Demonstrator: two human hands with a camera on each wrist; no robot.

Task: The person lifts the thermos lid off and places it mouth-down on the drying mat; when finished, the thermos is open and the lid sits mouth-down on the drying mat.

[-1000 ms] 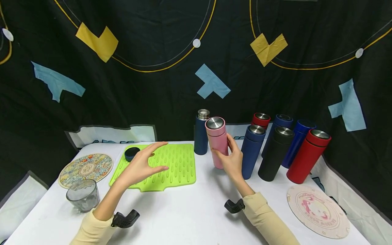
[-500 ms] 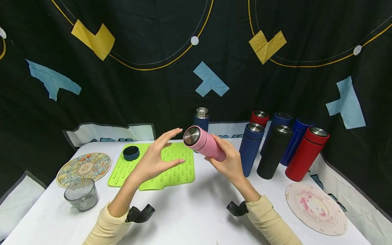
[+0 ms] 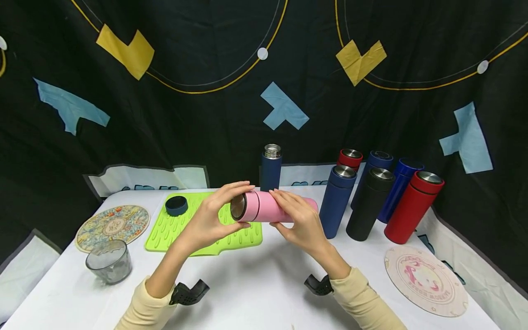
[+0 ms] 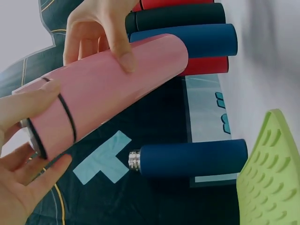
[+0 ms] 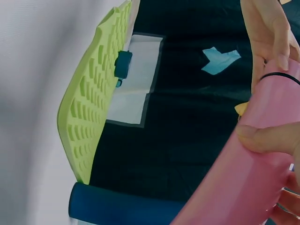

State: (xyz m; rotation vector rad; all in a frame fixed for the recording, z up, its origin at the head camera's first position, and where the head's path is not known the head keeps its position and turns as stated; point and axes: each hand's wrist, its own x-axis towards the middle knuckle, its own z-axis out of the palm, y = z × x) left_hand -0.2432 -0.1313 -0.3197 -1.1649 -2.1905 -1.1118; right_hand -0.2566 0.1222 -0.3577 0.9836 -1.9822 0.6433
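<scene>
A pink thermos (image 3: 268,207) lies sideways in the air above the white table, its steel-topped lid (image 3: 250,206) pointing left. My right hand (image 3: 303,224) grips its body, thumb on the near side. At the lid end, my left hand (image 3: 212,217) holds the lid between thumb and fingers, as the left wrist view shows with the thumb (image 4: 40,101) on the pink surface. Behind the hands stands an uncapped navy thermos (image 3: 271,169) with a bare steel neck. A dark blue cap (image 3: 176,206) sits on the green ridged mat (image 3: 243,233).
Several capped bottles stand at the right, including a black one (image 3: 369,206), a red one (image 3: 414,208) and a blue one (image 3: 338,201). A glass cup (image 3: 109,263) and a patterned round mat (image 3: 113,227) lie left. A pink round mat (image 3: 426,282) lies right.
My right hand has lifted the pink thermos off the table and tipped it from upright to sideways, lid leftward. My left hand has come in from the left and taken hold of the lid.
</scene>
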